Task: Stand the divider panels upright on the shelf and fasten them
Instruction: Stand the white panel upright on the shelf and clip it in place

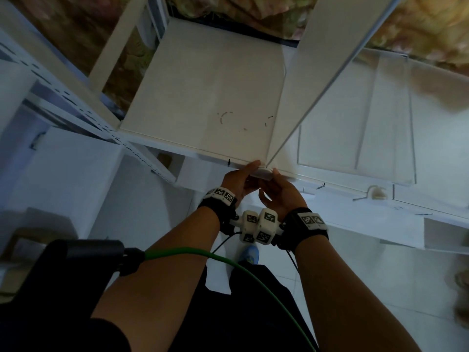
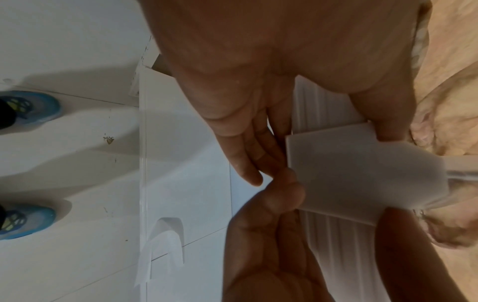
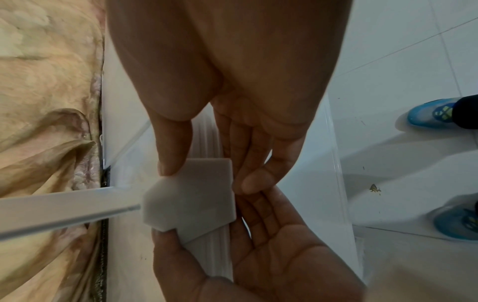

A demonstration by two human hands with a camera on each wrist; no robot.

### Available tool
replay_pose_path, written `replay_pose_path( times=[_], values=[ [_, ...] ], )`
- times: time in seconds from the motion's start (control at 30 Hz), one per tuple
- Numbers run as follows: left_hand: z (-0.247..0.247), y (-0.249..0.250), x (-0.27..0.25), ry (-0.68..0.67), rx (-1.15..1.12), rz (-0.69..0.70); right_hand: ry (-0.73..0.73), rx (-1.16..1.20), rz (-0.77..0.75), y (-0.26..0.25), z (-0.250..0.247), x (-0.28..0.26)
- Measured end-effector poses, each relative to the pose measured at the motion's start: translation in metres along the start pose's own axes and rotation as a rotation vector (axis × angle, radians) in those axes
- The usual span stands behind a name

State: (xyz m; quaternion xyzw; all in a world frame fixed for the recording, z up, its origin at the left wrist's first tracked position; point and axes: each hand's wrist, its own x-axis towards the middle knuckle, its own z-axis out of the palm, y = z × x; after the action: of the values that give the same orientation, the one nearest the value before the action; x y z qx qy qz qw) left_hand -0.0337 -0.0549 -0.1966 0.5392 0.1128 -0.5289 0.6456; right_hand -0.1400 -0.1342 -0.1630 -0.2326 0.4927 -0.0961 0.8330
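A white divider panel (image 1: 312,80) stands upright on the white shelf (image 1: 203,85), running from its front edge to the back. At the panel's front foot a small white connector clip (image 1: 262,173) sits over the shelf's front lip. My left hand (image 1: 250,172) pinches the clip from the left, with the thumb (image 2: 388,124) on the clip (image 2: 362,175) and the fingers (image 2: 248,161) under the lip. My right hand (image 1: 275,177) pinches it from the right: its thumb (image 3: 172,161) presses the clip (image 3: 191,198) and its fingers (image 3: 254,180) curl below. The panel's edge (image 3: 64,208) meets the clip.
A clear panel (image 1: 355,118) lies flat on the shelf, right of the divider. A perforated metal rack (image 1: 66,95) stands to the left. Patterned fabric (image 1: 431,26) hangs behind the shelf. A small hook (image 1: 375,193) sticks out from the shelf's front edge. My blue shoes (image 2: 28,108) stand on white tiles.
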Motion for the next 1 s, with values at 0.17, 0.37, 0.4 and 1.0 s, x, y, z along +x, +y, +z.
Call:
replay_pose_path(
  times=[0.17, 0.37, 0.4, 1.0],
  values=[
    [-0.007, 0.005, 0.002, 0.006, -0.003, 0.001, 0.002, 0.010, -0.014, 0.004, 0.008, 0.001],
    [-0.012, 0.009, 0.002, 0.000, -0.005, -0.003, 0.013, -0.039, -0.022, 0.007, 0.008, 0.003],
    [-0.013, 0.010, 0.003, -0.003, -0.003, -0.005, 0.012, -0.044, -0.025, 0.007, 0.009, 0.003],
    [-0.050, 0.030, 0.005, 0.002, -0.007, 0.020, 0.007, -0.055, -0.033, 0.028, 0.043, 0.011]
  ],
)
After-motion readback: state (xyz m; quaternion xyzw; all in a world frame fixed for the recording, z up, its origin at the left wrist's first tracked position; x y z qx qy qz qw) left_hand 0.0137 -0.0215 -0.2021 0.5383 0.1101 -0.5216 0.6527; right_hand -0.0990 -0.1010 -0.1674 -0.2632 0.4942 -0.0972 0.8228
